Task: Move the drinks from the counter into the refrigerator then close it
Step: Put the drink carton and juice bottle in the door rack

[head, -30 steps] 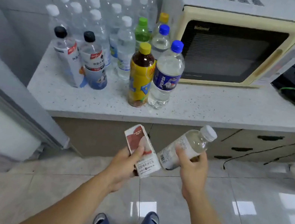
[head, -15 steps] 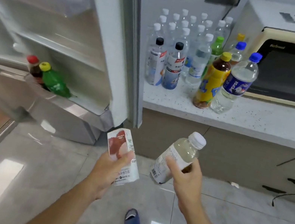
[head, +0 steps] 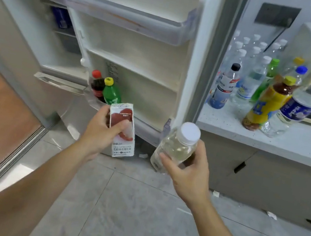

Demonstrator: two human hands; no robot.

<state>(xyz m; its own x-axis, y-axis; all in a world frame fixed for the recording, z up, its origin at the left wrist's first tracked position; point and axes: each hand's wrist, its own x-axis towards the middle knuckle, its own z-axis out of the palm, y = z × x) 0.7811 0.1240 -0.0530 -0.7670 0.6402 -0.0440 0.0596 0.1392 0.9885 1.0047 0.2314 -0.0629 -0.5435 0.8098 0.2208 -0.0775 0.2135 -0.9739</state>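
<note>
I hold the carton (head: 122, 130) in my left hand (head: 99, 131) and the clear bottle (head: 177, 144) in my right hand (head: 188, 171), fingers clamped, before the refrigerator door shelf (head: 148, 129), ready for loading beside the bottles already there

Glossy paper carton (head: 122, 130), clear plastic bottle (head: 176, 146), polished floor tiles (head: 134, 207), speckled stone-look counter (head: 291, 146).
</note>
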